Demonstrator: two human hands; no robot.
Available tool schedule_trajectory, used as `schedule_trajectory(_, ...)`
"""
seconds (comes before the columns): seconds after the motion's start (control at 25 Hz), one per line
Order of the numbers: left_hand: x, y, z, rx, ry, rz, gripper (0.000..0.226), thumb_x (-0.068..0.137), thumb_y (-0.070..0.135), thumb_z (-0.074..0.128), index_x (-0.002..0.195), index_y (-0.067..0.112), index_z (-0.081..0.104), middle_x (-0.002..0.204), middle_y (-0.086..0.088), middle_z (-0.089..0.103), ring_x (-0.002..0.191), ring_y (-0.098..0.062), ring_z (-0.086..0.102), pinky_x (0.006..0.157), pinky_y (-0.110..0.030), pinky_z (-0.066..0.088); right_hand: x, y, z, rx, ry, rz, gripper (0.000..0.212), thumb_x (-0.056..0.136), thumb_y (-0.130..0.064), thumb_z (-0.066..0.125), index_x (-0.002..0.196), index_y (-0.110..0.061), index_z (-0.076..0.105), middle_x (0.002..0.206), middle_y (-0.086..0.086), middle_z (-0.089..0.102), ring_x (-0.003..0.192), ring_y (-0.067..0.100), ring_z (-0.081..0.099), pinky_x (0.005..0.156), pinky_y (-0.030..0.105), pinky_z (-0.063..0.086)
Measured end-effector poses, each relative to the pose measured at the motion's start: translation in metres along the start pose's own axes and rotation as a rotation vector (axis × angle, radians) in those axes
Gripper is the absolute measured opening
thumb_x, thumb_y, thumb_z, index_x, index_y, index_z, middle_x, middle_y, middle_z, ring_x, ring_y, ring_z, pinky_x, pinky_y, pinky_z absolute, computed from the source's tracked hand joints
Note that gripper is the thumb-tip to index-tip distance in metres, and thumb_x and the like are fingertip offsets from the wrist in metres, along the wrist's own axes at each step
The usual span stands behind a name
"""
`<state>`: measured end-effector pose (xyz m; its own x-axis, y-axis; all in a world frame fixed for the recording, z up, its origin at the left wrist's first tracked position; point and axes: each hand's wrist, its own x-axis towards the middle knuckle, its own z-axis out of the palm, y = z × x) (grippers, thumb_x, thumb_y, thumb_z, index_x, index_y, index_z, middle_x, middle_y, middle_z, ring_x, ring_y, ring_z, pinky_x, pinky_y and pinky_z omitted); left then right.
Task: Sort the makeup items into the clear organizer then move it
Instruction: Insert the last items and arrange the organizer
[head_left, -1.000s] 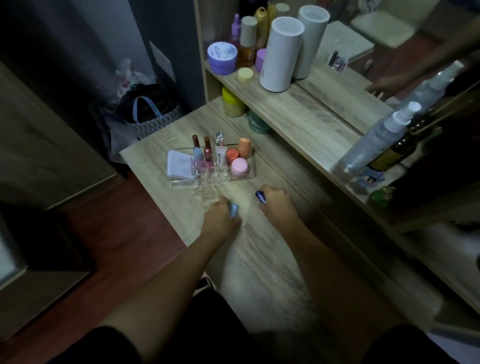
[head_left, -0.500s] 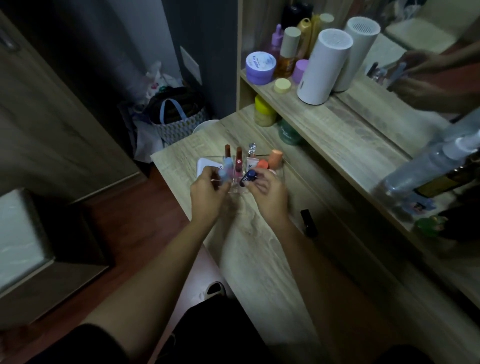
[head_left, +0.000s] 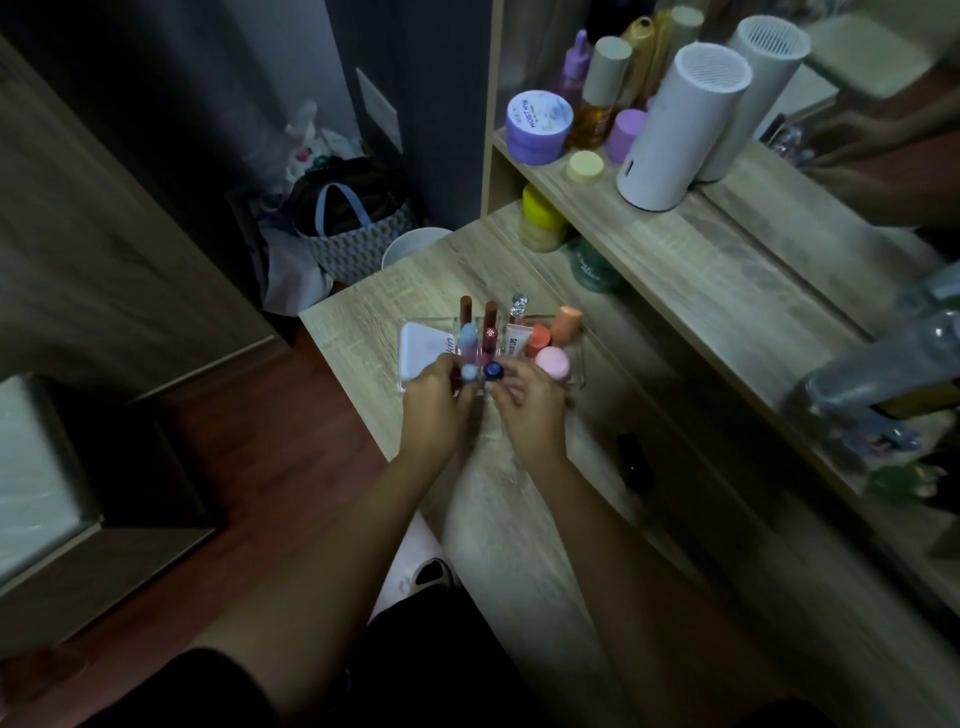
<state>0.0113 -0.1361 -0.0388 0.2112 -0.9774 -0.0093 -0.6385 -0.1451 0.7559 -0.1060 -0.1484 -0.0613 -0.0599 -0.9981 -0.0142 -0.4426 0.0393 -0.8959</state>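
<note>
The clear organizer stands on the wooden table near its far left end. It holds a white compact, lip tubes, an orange tube and a pink round cap. My left hand is at the organizer's front edge, pinched on a light-blue-capped tube standing in a front slot. My right hand is beside it, pinched on a dark-blue-capped tube in the neighbouring slot. A small black item lies on the table to the right of my right arm.
A raised shelf runs along the right with jars, bottles and a white cylinder; a mirror stands behind it. A yellow jar and a green jar sit under the shelf. A bag and white bin are on the floor beyond the table's end.
Both hands lifted the two blue-capped tubes from the table and carried them forward to the organizer's front slots. The camera view shifted, and the black item came into sight.
</note>
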Motion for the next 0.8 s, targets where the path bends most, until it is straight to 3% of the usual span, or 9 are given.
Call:
schedule_trajectory(0.16, 0.003, -0.001, 0.002, -0.008, -0.014, -0.009, 0.023, 0.085, 0.01, 0.063, 0.107, 0.004, 0.062, 0.099, -0.016, 0.072, 0.088, -0.026, 0.067, 0.079, -0.034, 0.053, 0.0, -0.003, 0.002, -0.044, 0.008, 0.024, 0.034, 0.082, -0.001, 0.066, 0.115, -0.005, 0.063, 0.105, 0.014, 0.071, 0.091, 0.022, 0.068, 0.084, 0.041, 0.058)
schedule_trajectory(0.28, 0.0, -0.002, 0.0, -0.013, 0.0, -0.027, 0.025, 0.083, 0.011, 0.065, 0.108, 0.003, 0.063, 0.098, -0.015, 0.072, 0.087, -0.026, 0.067, 0.077, -0.029, 0.051, -0.006, -0.006, -0.004, -0.072, 0.008, 0.03, 0.038, 0.082, -0.001, 0.067, 0.119, -0.005, 0.062, 0.108, 0.015, 0.07, 0.092, 0.023, 0.067, 0.085, 0.035, 0.057)
schedule_trajectory(0.44, -0.017, -0.003, 0.0, -0.035, 0.017, -0.069, 0.024, 0.082, 0.01, 0.067, 0.104, 0.002, 0.061, 0.092, -0.016, 0.072, 0.083, -0.027, 0.067, 0.077, -0.034, 0.053, -0.023, -0.004, -0.023, -0.113, 0.057, 0.067, 0.034, 0.083, -0.001, 0.065, 0.117, -0.002, 0.063, 0.115, 0.016, 0.067, 0.102, 0.025, 0.064, 0.092, 0.038, 0.053)
schedule_trajectory(0.64, -0.048, 0.0, 0.012, -0.048, 0.028, -0.042, 0.011, 0.088, 0.016, 0.061, 0.09, 0.005, 0.059, 0.085, -0.014, 0.068, 0.074, -0.027, 0.064, 0.067, -0.027, 0.043, -0.043, 0.016, -0.057, -0.418, 0.252, 0.151, 0.031, 0.089, -0.008, 0.055, 0.12, -0.004, 0.057, 0.122, 0.017, 0.057, 0.113, 0.029, 0.052, 0.095, 0.034, 0.041)
schedule_trajectory(0.8, -0.063, 0.0, 0.021, -0.031, -0.099, 0.044, 0.014, 0.091, 0.018, 0.057, 0.093, 0.005, 0.06, 0.089, -0.015, 0.069, 0.079, -0.028, 0.064, 0.073, -0.033, 0.048, -0.055, 0.043, -0.08, -0.665, 0.197, 0.405, 0.044, 0.091, -0.017, 0.055, 0.132, -0.008, 0.045, 0.135, 0.016, 0.049, 0.12, 0.031, 0.049, 0.098, 0.039, 0.043)
